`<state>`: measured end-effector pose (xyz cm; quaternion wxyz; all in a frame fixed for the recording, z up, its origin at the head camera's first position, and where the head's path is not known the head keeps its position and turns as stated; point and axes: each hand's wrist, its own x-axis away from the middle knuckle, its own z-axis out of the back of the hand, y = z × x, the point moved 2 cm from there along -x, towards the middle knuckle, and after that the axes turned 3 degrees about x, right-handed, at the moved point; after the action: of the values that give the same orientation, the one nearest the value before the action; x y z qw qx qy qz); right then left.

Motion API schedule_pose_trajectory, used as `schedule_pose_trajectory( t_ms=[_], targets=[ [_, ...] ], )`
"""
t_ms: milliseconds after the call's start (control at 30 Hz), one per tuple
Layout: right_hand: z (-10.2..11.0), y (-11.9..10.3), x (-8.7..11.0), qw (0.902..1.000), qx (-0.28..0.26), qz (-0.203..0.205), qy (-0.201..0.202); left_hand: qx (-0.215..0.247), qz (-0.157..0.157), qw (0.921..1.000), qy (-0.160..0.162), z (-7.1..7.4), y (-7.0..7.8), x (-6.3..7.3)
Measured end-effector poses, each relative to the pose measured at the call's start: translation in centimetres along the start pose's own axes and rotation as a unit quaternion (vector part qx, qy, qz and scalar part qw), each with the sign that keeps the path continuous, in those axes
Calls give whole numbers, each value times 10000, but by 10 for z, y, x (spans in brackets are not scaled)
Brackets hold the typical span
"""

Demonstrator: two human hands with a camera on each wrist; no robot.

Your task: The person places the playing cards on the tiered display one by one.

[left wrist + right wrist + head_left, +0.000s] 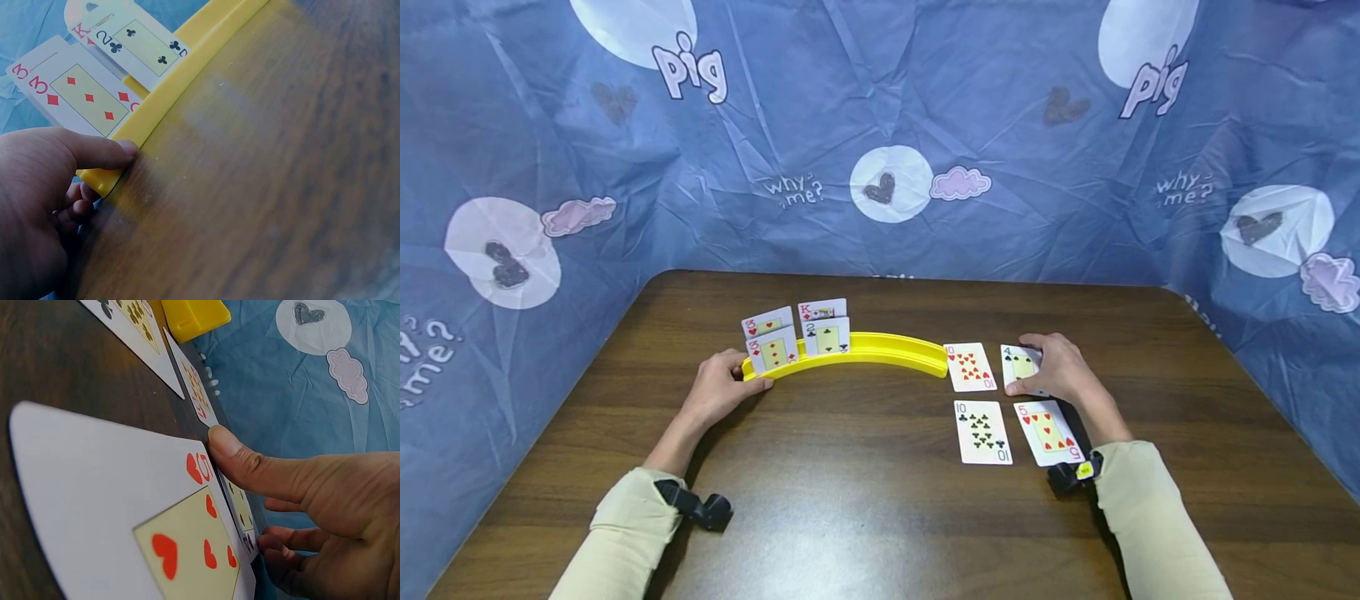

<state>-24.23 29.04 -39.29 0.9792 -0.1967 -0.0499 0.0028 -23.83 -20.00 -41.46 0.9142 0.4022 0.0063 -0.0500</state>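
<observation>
A curved yellow card holder (895, 350) lies on the table, and my left hand (718, 387) grips its left end, thumb along the front wall as the left wrist view shows. Standing in its slots are a three of diamonds (772, 353) before a three of hearts (767, 321), and a two of clubs (827, 337) before a king of diamonds (822, 309). Over at the right, my right hand (1060, 367) pinches a black four card (1017, 362) by its edges, thumb at the near edge and fingers at the far one, partly covering it.
A ten of hearts (970, 367) lies face up by the holder's right end. Nearer me are a ten of clubs (982, 432) and a five of hearts (1047, 433), the latter beside my right wrist. A blue printed cloth (880, 108) hangs behind the wooden table (850, 517).
</observation>
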Motion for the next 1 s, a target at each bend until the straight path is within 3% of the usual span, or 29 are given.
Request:
schedule_pose_trajectory(
  t_ms=[633,1000],
  targets=[
    [-1,0,1,9990,170,-367,-165,-49,-98,9999,46,0,0,-1],
    [4,-10,-6,9969,545,-359,-449,-13,66,10000,-25,1,2,0]
  ],
)
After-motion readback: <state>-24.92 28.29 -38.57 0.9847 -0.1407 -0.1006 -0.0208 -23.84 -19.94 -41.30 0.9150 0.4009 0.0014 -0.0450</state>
